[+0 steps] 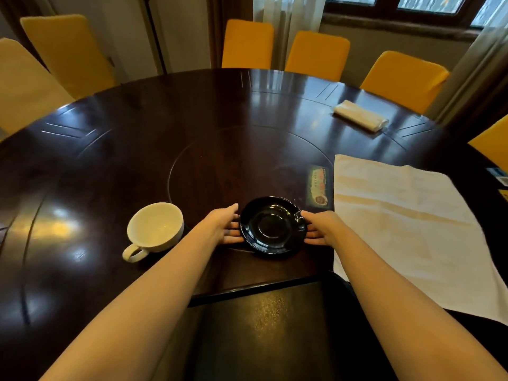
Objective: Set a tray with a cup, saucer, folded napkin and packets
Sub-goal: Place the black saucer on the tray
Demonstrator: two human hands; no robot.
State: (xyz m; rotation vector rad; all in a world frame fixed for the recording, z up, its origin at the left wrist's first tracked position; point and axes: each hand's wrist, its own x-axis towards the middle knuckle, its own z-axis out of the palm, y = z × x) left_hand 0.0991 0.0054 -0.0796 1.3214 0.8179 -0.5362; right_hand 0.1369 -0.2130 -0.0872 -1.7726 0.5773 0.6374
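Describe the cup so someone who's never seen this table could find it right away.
On the round dark wooden table, look near the front edge, left of the black saucer that the left hand touches. The cup stands upright there, handle toward the camera; unlike the flat black saucer, it is white and deep.

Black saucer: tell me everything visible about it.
The saucer is glossy black, ceramic-looking, round with a raised rim and a circular centre well, empty and upright. It lies near the front edge of the dark table, right of the white cup. The left hand and right hand touch its rim with straight fingers.
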